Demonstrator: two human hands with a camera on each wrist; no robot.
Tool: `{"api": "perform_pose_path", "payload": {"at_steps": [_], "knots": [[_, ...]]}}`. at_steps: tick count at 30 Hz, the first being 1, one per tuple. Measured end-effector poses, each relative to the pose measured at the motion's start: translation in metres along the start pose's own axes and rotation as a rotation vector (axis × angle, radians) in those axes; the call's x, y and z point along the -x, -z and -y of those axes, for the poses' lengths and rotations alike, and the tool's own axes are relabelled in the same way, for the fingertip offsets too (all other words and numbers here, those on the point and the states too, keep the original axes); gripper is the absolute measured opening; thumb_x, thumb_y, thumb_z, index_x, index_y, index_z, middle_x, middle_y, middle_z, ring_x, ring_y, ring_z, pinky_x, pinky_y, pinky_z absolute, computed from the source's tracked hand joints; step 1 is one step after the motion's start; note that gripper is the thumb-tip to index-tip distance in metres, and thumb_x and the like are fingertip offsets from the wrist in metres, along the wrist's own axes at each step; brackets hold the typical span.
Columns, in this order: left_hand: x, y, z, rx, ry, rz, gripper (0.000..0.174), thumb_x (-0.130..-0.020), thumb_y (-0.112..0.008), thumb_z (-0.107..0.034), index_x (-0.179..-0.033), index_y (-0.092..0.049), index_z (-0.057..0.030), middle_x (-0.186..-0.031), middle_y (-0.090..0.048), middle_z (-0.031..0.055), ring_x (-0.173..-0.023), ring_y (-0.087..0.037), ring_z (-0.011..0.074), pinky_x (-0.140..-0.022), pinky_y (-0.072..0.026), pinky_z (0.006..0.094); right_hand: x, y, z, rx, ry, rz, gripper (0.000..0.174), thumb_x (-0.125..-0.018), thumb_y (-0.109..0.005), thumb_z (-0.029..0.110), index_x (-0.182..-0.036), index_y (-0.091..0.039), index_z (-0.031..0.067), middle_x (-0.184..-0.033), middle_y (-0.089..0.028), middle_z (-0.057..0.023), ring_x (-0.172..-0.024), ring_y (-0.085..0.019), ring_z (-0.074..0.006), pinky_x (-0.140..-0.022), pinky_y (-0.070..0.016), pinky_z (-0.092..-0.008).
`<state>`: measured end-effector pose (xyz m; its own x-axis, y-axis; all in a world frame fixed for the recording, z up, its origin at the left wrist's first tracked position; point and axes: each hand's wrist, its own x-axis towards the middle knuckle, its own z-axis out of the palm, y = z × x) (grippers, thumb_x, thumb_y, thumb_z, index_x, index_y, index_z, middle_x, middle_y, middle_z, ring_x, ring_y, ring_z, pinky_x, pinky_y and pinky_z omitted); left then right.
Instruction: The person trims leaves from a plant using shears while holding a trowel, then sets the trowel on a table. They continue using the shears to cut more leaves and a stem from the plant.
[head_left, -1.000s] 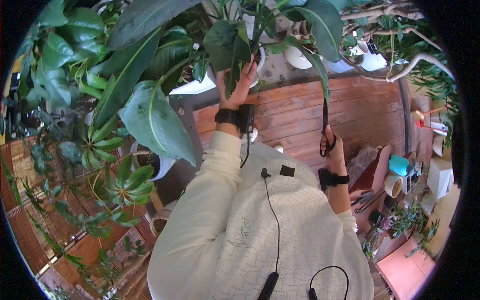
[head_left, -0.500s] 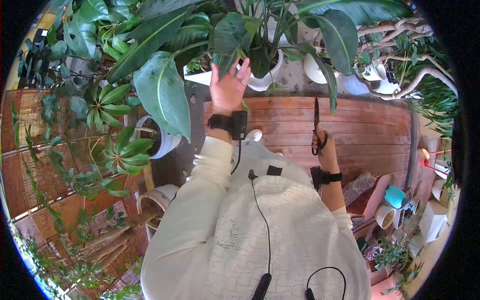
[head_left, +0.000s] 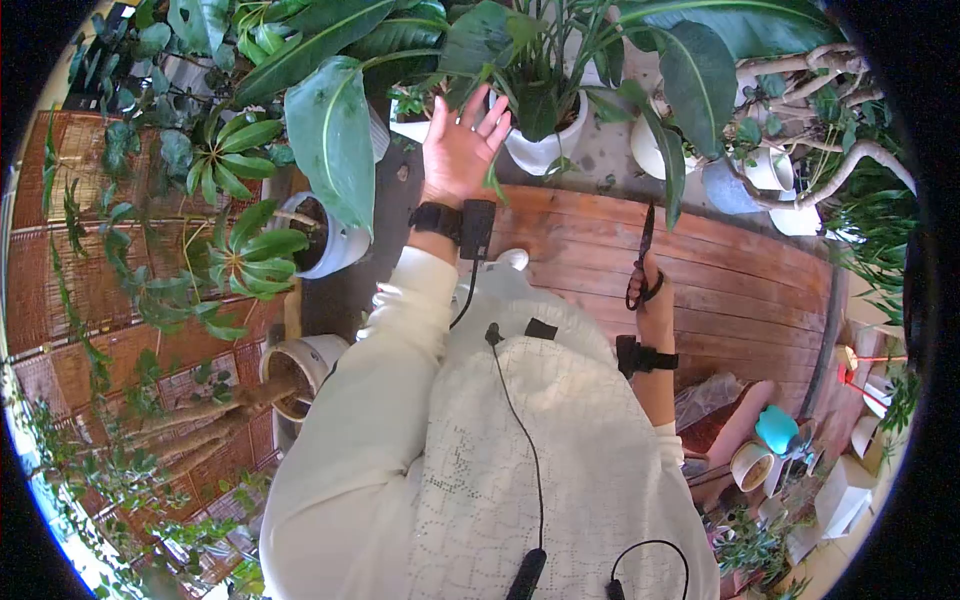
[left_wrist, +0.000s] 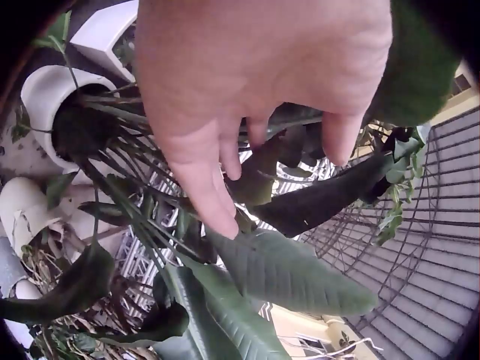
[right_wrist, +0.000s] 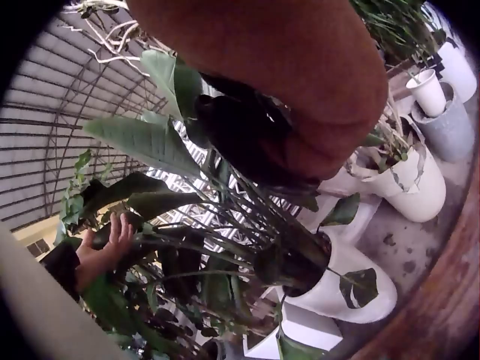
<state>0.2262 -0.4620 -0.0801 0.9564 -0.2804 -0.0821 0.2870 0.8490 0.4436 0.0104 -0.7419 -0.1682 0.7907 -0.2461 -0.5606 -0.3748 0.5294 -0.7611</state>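
Observation:
My left hand (head_left: 462,150) is raised palm up with its fingers spread, under a broad dark green leaf (head_left: 475,45) of a tall potted plant. The fingertips come right up to that leaf's lower edge in the head view. In the left wrist view the fingers (left_wrist: 199,176) point in among the stems and leaves. My right hand (head_left: 655,305) grips black scissors (head_left: 647,235) by the loop handles, blades pointing away from me over the wooden floor. Behind the right hand, in its wrist view, stands the plant's white pot (right_wrist: 352,292).
A big drooping leaf (head_left: 330,140) hangs left of my left arm. Several white pots, one of them a white planter (head_left: 655,150), line the far edge of the wooden floor (head_left: 740,270). A bucket with a plant (head_left: 335,245) stands at left. Crooked branches (head_left: 860,155) reach in from the right.
The left hand has drawn back from behind the notched leaf, and its palm now shows fully. The head view has shifted, bringing more of the white pot into sight. The right hand keeps the scissors.

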Motion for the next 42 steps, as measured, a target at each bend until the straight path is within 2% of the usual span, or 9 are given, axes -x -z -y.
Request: {"api": "perform_pose_path", "payload": {"at_steps": [4,6,15,21,27,30,34,39,42], "knots": [[-0.001,-0.002,0.001,-0.038,-0.038,0.030,0.077,-0.089,-0.056,-0.050,-0.137,-0.024,0.0014,-0.141,-0.036,0.0139,-0.131,-0.037,0.0369,-0.107,-0.0366,0.0480,0.003,0.004,0.004,0.025,0.016,0.011,0.040,-0.088,-0.064,0.045,-0.084,-0.053,0.0072,-0.063,-0.042,0.0054,-0.052,-0.039,-0.0058,-0.044,-0.0298,-0.0220],[-0.003,0.000,0.001,-0.023,-0.049,0.016,0.077,-0.089,-0.056,-0.051,-0.137,-0.026,0.0015,-0.140,-0.036,0.0139,-0.131,-0.037,0.0368,-0.107,-0.0363,0.0481,0.007,0.000,0.009,-0.013,-0.006,-0.038,0.033,-0.091,-0.063,0.035,-0.081,-0.050,0.0058,-0.065,-0.041,0.0046,-0.052,-0.036,-0.0049,-0.046,-0.0294,-0.0209],[-0.010,0.002,0.001,0.046,-0.027,0.028,0.081,-0.087,-0.056,-0.053,-0.138,-0.028,0.0024,-0.143,-0.034,0.0139,-0.131,-0.036,0.0364,-0.108,-0.0347,0.0488,0.007,-0.001,0.012,0.009,0.002,-0.041,0.035,-0.089,-0.065,0.037,-0.082,-0.051,0.0058,-0.063,-0.044,0.0034,-0.052,-0.040,-0.0059,-0.046,-0.0323,-0.0214],[-0.013,0.002,0.003,0.022,0.000,0.006,0.073,-0.088,-0.055,-0.053,-0.135,-0.038,-0.0010,-0.141,-0.039,0.0136,-0.132,-0.037,0.0350,-0.107,-0.0354,0.0463,-0.003,0.007,0.004,-0.024,0.016,-0.010,0.034,-0.090,-0.063,0.037,-0.082,-0.051,0.0061,-0.065,-0.047,0.0014,-0.052,-0.043,-0.0079,-0.046,-0.0357,-0.0228],[-0.017,0.009,0.002,0.086,0.017,-0.005,0.063,-0.089,-0.057,-0.049,-0.131,-0.043,-0.0037,-0.137,-0.041,0.0123,-0.129,-0.039,0.0338,-0.108,-0.0345,0.0477,0.005,-0.017,0.015,0.196,0.029,-0.073,0.030,-0.089,-0.065,0.032,-0.085,-0.054,0.0040,-0.065,-0.049,0.0014,-0.053,-0.046,-0.0079,-0.046,-0.0364,-0.0233],[-0.017,0.011,0.002,0.062,0.029,0.019,0.059,-0.091,-0.056,-0.043,-0.132,-0.042,-0.0032,-0.135,-0.042,0.0124,-0.130,-0.039,0.0343,-0.109,-0.0340,0.0468,0.011,-0.038,0.028,0.437,0.141,-0.093,0.030,-0.087,-0.067,0.029,-0.088,-0.055,0.0022,-0.062,-0.050,0.0010,-0.053,-0.047,-0.0078,-0.047,-0.0353,-0.0239],[-0.014,0.012,0.012,0.038,0.148,0.013,0.039,-0.090,-0.059,-0.023,-0.124,-0.047,-0.0070,-0.132,-0.045,0.0104,-0.126,-0.044,0.0348,-0.105,-0.0399,0.0442,0.008,-0.071,0.065,0.629,0.306,-0.026,0.031,-0.084,-0.069,0.027,-0.091,-0.055,0.0003,-0.059,-0.049,-0.0016,-0.054,-0.049,-0.0101,-0.048,-0.0365,-0.0268],[-0.005,0.004,0.038,0.037,0.218,0.031,0.033,-0.085,-0.059,-0.002,-0.116,-0.049,-0.0082,-0.121,-0.053,0.0106,-0.120,-0.051,0.0344,-0.100,-0.0454,0.0422,0.022,-0.130,0.125,0.925,0.720,0.060,0.039,-0.077,-0.077,0.030,-0.092,-0.057,-0.0007,-0.069,-0.059,-0.0158,-0.058,-0.054,-0.0263,-0.056,-0.0433,-0.0362],[-0.004,-0.011,0.053,0.037,0.204,0.018,0.033,-0.083,-0.058,0.004,-0.113,-0.049,-0.0075,-0.117,-0.056,0.0097,-0.115,-0.055,0.0316,-0.099,-0.0467,0.0407,0.019,-0.154,0.148,1.062,0.681,0.069,0.044,-0.073,-0.079,0.033,-0.090,-0.059,-0.0010,-0.072,-0.060,-0.0202,-0.063,-0.057,-0.0329,-0.058,-0.0442,-0.0393]]}}
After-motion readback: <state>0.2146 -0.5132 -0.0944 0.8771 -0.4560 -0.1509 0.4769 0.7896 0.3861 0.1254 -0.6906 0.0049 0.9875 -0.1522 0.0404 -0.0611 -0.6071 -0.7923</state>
